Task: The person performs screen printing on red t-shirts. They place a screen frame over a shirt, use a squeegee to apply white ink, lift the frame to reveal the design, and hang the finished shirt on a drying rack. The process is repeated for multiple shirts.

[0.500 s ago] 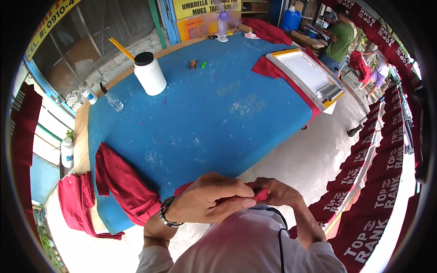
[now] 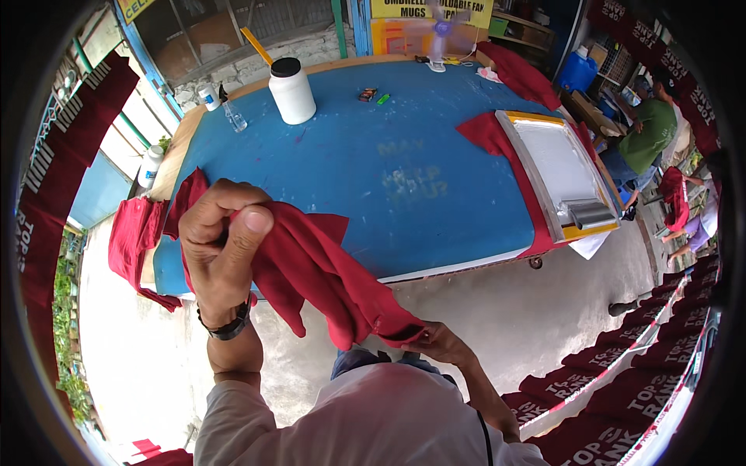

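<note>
Holding a red cloth (image 2: 318, 264) up in front of the chest with both hands, near the close edge of the blue table (image 2: 326, 171). The left hand (image 2: 225, 252) has a tight pinch on the top end, thumb pressed against curled fingers, with a dark bracelet (image 2: 227, 325) on that wrist. The right hand (image 2: 441, 343) is lower down and has the other end by its edge; some of those fingers are hidden, so can't tell exactly how they're set. The cloth slants down between the two, with a couple of loose folds hanging over the floor (image 2: 497, 299). Can't tell if any of it touches the table.

On the table there's a white jar (image 2: 292, 97) with a black lid, a spray bottle (image 2: 233, 116) near it, and a fan (image 2: 440, 39) at the far edge. Over on the right, a frame (image 2: 509, 151) lies on more red fabric (image 2: 486, 132), with a metal squeegee (image 2: 588, 213) at its near end. Someone in a green shirt (image 2: 651, 136) is beyond that.
</note>
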A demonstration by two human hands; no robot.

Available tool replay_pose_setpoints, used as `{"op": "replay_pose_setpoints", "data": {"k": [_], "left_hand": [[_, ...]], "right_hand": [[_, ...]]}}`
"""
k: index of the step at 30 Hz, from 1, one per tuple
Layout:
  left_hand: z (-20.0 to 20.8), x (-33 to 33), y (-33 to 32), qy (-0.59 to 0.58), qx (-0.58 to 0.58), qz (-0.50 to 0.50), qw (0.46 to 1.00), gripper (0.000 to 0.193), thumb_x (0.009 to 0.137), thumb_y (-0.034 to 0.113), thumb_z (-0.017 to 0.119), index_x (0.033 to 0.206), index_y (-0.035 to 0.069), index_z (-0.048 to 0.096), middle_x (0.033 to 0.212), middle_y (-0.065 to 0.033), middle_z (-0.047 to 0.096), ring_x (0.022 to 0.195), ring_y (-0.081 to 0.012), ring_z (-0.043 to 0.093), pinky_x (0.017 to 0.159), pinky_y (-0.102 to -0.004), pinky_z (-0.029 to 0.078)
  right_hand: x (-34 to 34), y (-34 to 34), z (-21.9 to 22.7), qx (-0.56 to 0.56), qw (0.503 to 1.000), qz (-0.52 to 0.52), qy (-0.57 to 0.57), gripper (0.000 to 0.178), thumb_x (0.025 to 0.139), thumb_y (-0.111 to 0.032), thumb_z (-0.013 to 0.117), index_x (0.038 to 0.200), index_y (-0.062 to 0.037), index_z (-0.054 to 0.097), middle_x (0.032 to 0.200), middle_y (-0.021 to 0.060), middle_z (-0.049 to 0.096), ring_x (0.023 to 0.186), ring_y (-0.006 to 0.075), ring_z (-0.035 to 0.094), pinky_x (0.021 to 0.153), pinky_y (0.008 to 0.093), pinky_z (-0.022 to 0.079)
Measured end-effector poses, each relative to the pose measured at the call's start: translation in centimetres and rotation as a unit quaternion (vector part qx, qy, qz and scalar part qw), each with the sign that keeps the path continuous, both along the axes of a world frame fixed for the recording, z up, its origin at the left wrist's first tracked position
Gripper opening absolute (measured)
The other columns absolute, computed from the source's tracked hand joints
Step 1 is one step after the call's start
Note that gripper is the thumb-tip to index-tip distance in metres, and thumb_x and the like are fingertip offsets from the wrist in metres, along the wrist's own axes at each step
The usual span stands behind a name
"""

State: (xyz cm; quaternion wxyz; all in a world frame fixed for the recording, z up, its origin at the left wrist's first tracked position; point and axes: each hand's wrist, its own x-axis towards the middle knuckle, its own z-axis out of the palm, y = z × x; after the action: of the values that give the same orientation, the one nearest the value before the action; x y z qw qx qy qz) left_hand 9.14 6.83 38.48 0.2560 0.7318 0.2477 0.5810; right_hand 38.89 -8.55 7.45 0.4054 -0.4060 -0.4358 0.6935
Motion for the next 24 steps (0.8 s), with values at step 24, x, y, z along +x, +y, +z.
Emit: {"op": "replay_pose_setpoints", "data": {"k": [24], "left_hand": [[-5.5, -12.0, 1.6, 0.140, -0.020, 0.194, 0.971, 0.022, 0.088, 0.010, 0.091, 0.087, 0.000, 0.072, 0.074, -0.0027, 0.070, 0.066, -0.0100, 0.058, 0.062, -0.0253, 0.042]], "right_hand": [[23.7, 2.6, 23.1, 0.415, 0.504, -0.536, -0.536, 0.019, 0.111, -0.014, 0.065, 0.103, 0.0033, 0.066, 0.089, 0.0058, 0.063, 0.082, 0.0149, 0.053, 0.080, 0.0281, 0.046]]}}
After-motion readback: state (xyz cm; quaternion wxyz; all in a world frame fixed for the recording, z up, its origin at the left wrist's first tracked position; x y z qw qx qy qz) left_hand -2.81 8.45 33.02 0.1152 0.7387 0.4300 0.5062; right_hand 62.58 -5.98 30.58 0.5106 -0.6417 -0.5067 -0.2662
